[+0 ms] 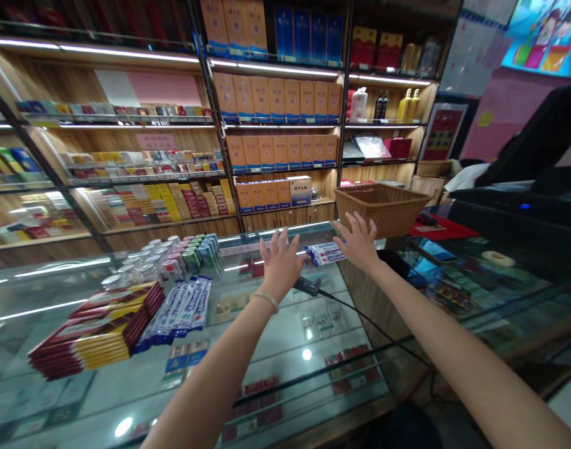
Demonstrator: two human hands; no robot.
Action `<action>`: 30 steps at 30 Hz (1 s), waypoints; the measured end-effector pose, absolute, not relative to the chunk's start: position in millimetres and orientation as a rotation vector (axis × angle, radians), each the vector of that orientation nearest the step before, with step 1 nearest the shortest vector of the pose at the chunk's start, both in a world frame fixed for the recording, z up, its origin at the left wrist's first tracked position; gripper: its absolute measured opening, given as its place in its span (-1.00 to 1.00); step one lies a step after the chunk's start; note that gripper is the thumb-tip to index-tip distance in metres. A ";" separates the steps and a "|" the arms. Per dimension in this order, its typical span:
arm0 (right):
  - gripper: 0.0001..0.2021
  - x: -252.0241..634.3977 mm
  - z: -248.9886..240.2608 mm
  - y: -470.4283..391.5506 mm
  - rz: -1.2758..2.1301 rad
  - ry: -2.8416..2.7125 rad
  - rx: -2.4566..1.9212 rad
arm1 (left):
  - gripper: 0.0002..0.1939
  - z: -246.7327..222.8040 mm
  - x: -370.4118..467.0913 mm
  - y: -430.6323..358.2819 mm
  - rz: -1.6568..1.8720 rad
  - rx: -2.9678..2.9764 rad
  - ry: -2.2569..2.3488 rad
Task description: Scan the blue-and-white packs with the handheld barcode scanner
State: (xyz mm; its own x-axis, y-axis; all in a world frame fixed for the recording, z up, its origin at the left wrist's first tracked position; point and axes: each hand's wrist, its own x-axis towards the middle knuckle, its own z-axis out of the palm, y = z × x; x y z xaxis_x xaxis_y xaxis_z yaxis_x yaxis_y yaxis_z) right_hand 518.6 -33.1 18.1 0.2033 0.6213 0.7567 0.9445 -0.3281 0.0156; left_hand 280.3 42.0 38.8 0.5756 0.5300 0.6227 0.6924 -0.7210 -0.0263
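Note:
My left hand (282, 267), with a beaded bracelet at the wrist, hovers over the glass counter with its fingers spread and nothing in it. To its right, my right hand (359, 243) is also open, fingers apart, at the right end of a few blue-and-white wrapped bars (326, 254). Whether its thumb touches the bars I cannot tell. A dark handheld scanner (308, 285) lies just right of my left wrist, partly hidden by the hand. On the left, more blue-and-white wrapped bars (179, 310) lie in a row beside stacked red-and-yellow packets (98, 327).
A brown wicker basket (381, 209) stands beyond my right hand. Small clear-lidded containers (149, 259) and green cans (196, 252) sit at the back left of the glass counter (267, 349). The scanner's black cable (374, 324) runs toward the lower right. A dark monitor (538, 137) rises at right.

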 end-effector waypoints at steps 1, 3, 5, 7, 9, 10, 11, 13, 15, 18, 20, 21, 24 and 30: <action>-0.52 523.2 15.6 -33.9 -0.947 -1.448 -2.036 | -0.44 39.8 285.4 43.3 -0.872 -2.551 -1.007; -0.53 531.0 9.2 -35.6 -0.960 -1.444 -2.043 | -0.44 42.1 295.7 45.8 -0.864 -2.567 -1.007; -0.54 536.9 1.2 -36.5 -0.975 -1.434 -2.039 | -0.43 43.7 305.8 47.9 -0.858 -2.575 -1.003; -0.55 541.1 -6.7 -36.4 -0.987 -1.414 -2.039 | -0.43 43.9 315.3 49.3 -0.851 -2.588 -0.988; -0.57 544.3 -12.6 -35.4 -0.987 -1.400 -2.042 | -0.42 42.5 324.0 50.4 -0.840 -2.606 -0.975; -0.57 545.6 -14.5 -34.7 -0.984 -1.397 -2.042 | -0.42 41.3 328.0 51.0 -0.836 -2.614 -0.972; -0.57 546.8 -15.7 -34.0 -0.980 -1.395 -2.042 | -0.42 39.9 331.6 51.9 -0.836 -2.621 -0.973; -0.56 548.8 -16.4 -33.1 -0.967 -1.392 -2.042 | -0.42 37.1 337.9 54.1 -0.842 -2.629 -0.980; -0.56 550.4 -15.8 -33.0 -0.952 -1.385 -2.046 | -0.42 34.6 342.6 56.7 -0.851 -2.633 -0.988; -0.56 553.0 -14.2 -35.0 -0.936 -1.389 -2.056 | -0.45 31.0 346.9 60.1 -0.851 -2.636 -0.981; -0.56 555.3 -13.8 -37.4 -0.926 -1.403 -2.071 | -0.49 28.0 348.3 61.4 -0.833 -2.642 -0.967; -0.56 556.6 -14.0 -38.6 -0.919 -1.410 -2.083 | -0.52 26.3 348.7 61.9 -0.817 -2.649 -0.953; -0.57 560.4 -16.4 -41.8 -0.888 -1.423 -2.131 | -0.61 20.6 349.7 63.4 -0.758 -2.669 -0.877; -0.61 564.6 -25.4 -43.0 -0.808 -1.472 -2.186 | -0.74 13.5 351.3 67.5 -0.665 -2.696 -0.762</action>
